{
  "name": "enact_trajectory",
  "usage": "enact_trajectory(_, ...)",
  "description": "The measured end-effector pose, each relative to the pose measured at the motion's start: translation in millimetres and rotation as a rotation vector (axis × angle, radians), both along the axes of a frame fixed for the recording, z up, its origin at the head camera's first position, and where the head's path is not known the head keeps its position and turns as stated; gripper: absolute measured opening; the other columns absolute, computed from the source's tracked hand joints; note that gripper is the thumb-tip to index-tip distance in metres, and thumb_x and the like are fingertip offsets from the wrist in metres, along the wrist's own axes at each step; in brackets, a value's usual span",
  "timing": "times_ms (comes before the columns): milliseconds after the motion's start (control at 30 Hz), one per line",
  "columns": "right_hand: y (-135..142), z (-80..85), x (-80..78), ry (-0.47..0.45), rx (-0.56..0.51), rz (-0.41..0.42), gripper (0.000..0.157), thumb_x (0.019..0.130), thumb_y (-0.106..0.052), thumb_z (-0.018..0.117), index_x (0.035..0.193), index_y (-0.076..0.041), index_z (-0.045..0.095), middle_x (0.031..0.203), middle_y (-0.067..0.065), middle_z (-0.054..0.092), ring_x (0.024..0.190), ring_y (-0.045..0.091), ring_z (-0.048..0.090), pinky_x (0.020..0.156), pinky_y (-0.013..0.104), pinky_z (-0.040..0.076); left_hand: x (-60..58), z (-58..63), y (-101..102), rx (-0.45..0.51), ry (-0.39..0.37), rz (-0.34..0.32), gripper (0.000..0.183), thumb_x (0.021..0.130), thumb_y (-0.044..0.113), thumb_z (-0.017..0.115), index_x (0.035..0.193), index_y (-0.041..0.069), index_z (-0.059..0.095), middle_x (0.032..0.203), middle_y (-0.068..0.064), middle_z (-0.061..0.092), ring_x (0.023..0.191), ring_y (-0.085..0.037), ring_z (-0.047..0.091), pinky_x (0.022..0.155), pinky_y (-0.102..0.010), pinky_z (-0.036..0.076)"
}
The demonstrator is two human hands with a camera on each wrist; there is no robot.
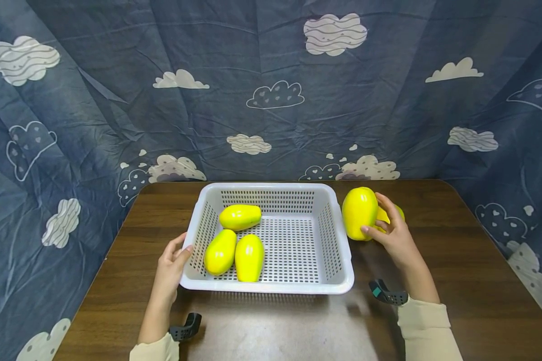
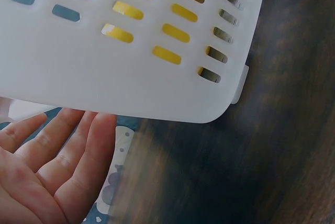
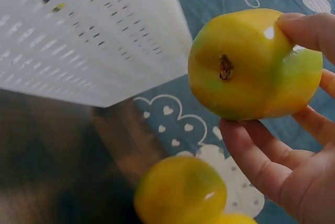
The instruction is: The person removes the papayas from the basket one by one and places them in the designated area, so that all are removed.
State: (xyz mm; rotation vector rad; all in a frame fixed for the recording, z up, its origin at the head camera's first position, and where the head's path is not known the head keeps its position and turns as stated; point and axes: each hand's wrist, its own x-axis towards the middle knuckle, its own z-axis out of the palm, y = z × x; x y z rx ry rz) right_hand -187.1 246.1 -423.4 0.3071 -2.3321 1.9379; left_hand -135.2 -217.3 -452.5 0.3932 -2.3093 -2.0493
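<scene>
A white perforated plastic basket (image 1: 271,287) stands on the table with three yellow papayas (image 1: 220,252) in its left half. My left hand (image 1: 172,263) holds the basket's left rim, thumb over the edge and fingers along the outside. In the left wrist view the fingertips (image 2: 99,122) reach the basket's edge. Just past the basket's right side, my right hand (image 1: 393,233) grips another papaya (image 1: 359,213) between thumb and fingers. Its brown stem scar and green patches show in the right wrist view. More papayas (image 3: 180,190) lie below that hand, partly hidden behind it in the head view.
The brown wooden table (image 1: 460,260) extends on both sides of the basket. A dark blue cloth with white clouds (image 1: 275,95) hangs behind and beside the table. Each wrist wears a black strap (image 1: 388,293).
</scene>
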Motion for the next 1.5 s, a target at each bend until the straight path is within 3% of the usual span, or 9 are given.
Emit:
enact_trajectory(500,9.4,-28.9,26.9,-0.065,0.094,-0.009,0.078,0.083,-0.006,0.064,0.144,-0.025,0.018,0.143,0.017,0.014,0.096,0.002,0.052,0.073,0.020,0.047,0.1,-1.3,-0.8,0.005,0.006,0.004,0.042,0.092,0.024,0.051,0.132,0.016,0.041,0.122,-0.020,0.052,0.099,-0.028,0.057,0.072,-0.037,0.051)
enact_trajectory(700,10.7,-40.8,37.8,-0.068,0.096,0.021,0.078,0.083,-0.003,0.062,0.144,-0.018,0.016,0.139,0.019,0.016,0.094,0.002,0.053,0.072,0.021,0.048,0.2,-1.0,-1.2,0.012,0.009,0.010,0.041,0.092,0.022,0.051,0.132,0.016,0.041,0.121,-0.020,0.053,0.096,-0.026,0.058,0.070,-0.037,0.051)
enact_trajectory(867,12.1,-50.6,46.0,-0.097,0.153,0.012,0.077,0.084,-0.007,0.062,0.144,-0.017,0.016,0.141,0.020,0.018,0.093,0.010,0.053,0.072,0.025,0.048,0.4,-0.8,-0.8,0.008,0.005,0.007,0.042,0.092,0.023,0.051,0.132,0.016,0.041,0.122,-0.020,0.052,0.098,-0.029,0.057,0.071,-0.037,0.051)
enact_trajectory(1133,13.2,-64.0,52.7,-0.168,0.217,-0.022,0.075,0.085,-0.016,0.062,0.144,-0.019,0.015,0.144,0.018,0.015,0.098,0.035,0.050,0.077,0.045,0.043,0.8,-0.2,-0.4,0.001,0.000,-0.003,0.042,0.093,0.025,0.050,0.133,0.016,0.040,0.123,-0.019,0.052,0.101,-0.032,0.056,0.072,-0.037,0.051)
enact_trajectory(1300,13.0,-66.1,55.4,-0.248,0.239,-0.030,0.076,0.085,-0.022,0.061,0.144,-0.024,0.014,0.146,0.016,0.010,0.104,0.041,0.046,0.080,0.058,0.038,1.1,0.0,-0.2,0.002,0.004,-0.008,0.043,0.093,0.025,0.050,0.133,0.016,0.039,0.123,-0.019,0.051,0.101,-0.031,0.055,0.072,-0.037,0.051)
enact_trajectory(1500,13.7,-68.6,55.7,-0.278,0.278,-0.028,0.075,0.086,-0.027,0.060,0.145,-0.026,0.013,0.147,0.016,0.008,0.108,0.047,0.041,0.080,0.062,0.036,1.4,0.5,0.1,0.003,0.003,-0.007,0.043,0.093,0.025,0.050,0.133,0.016,0.040,0.123,-0.020,0.051,0.101,-0.031,0.056,0.072,-0.037,0.051)
